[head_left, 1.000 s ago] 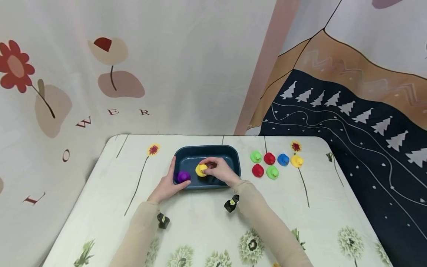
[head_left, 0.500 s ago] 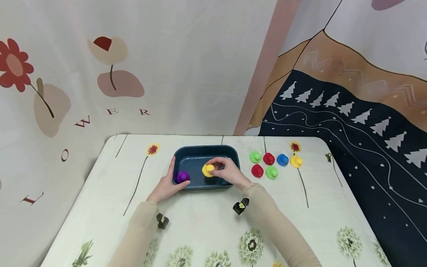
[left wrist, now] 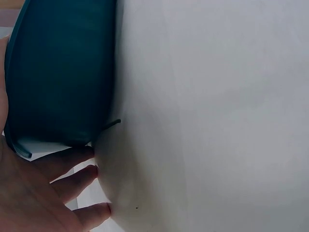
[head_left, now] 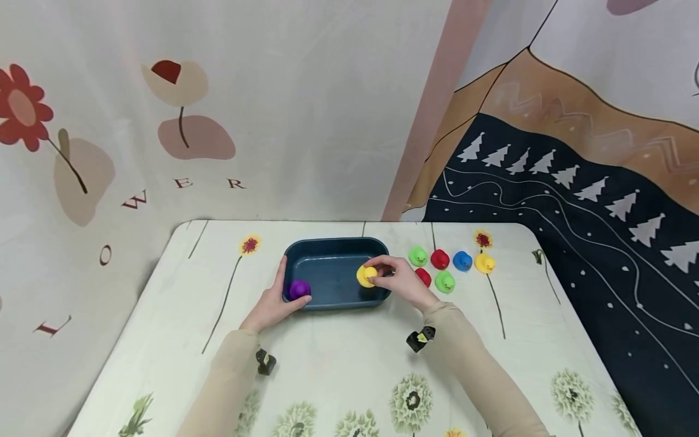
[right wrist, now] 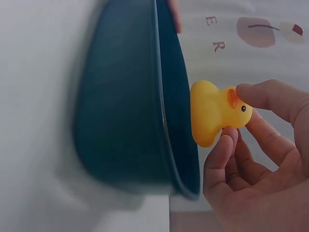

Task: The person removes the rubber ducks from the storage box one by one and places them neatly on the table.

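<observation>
My right hand (head_left: 401,279) pinches a yellow rubber duck (head_left: 366,276) by its head, over the right end of a dark blue-green tray (head_left: 335,306). In the right wrist view the duck (right wrist: 207,113) shows at the tray's rim, between thumb and fingertips. My left hand (head_left: 273,308) rests against the tray's left front corner. Its fingers lie straight along the left wall and its thumb stretches along the front. A purple rubber duck (head_left: 299,289) sits inside the tray near that thumb. The left wrist view shows spread fingers (left wrist: 75,186) beside the tray wall.
Several small rubber ducks lie right of the tray on a white flowered cloth (head_left: 327,376): green (head_left: 418,256), red (head_left: 440,260), blue (head_left: 462,261), yellow (head_left: 484,263), another green (head_left: 445,282) and a partly hidden red (head_left: 423,278). A printed curtain (head_left: 306,121) hangs behind.
My right hand has moved right with the yellow duck, from the tray's middle to its right end. My left hand, the tray and the purple duck stay put.
</observation>
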`<state>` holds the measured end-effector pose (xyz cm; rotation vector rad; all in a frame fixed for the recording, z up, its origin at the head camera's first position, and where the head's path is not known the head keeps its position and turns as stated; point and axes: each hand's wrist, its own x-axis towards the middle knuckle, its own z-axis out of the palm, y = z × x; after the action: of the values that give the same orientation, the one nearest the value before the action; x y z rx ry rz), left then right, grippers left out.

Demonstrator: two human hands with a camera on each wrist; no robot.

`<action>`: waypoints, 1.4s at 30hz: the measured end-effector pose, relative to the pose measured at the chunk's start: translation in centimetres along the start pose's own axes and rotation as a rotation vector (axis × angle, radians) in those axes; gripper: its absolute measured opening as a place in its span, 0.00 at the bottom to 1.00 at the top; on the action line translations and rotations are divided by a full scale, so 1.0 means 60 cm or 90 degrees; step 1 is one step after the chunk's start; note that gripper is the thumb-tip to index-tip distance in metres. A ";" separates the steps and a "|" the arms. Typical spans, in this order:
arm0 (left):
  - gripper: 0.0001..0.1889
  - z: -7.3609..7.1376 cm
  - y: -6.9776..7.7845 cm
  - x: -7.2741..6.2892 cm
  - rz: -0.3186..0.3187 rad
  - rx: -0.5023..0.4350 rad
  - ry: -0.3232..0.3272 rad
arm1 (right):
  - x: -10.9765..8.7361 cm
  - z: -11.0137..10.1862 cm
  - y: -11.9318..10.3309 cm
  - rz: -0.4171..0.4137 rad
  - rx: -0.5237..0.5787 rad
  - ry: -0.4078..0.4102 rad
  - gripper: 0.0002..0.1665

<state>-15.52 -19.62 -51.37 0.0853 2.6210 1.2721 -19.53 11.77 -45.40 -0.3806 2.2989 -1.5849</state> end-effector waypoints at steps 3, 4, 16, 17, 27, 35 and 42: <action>0.59 -0.001 0.000 0.000 0.001 0.003 0.000 | -0.006 -0.014 0.004 0.021 -0.012 0.014 0.16; 0.59 -0.001 0.000 0.000 0.001 0.004 -0.001 | -0.008 -0.019 0.005 0.025 -0.017 0.019 0.16; 0.59 -0.002 0.002 -0.001 0.010 0.013 -0.001 | -0.038 -0.073 0.028 0.039 -0.040 0.060 0.17; 0.59 -0.002 0.002 -0.001 0.009 0.014 0.000 | -0.040 -0.077 0.029 0.042 -0.039 0.060 0.17; 0.59 -0.003 0.001 0.000 0.008 0.019 -0.004 | -0.060 -0.120 0.036 0.073 -0.083 0.083 0.18; 0.59 -0.003 0.002 0.002 0.010 0.015 -0.005 | -0.084 -0.162 0.052 0.088 -0.098 0.092 0.21; 0.59 -0.004 0.004 0.001 0.019 0.013 -0.007 | -0.098 -0.190 0.067 0.095 -0.134 0.127 0.20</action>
<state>-15.62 -19.64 -51.07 0.1337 2.6337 1.2507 -18.93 25.17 -44.73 -0.0976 2.5870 -1.3692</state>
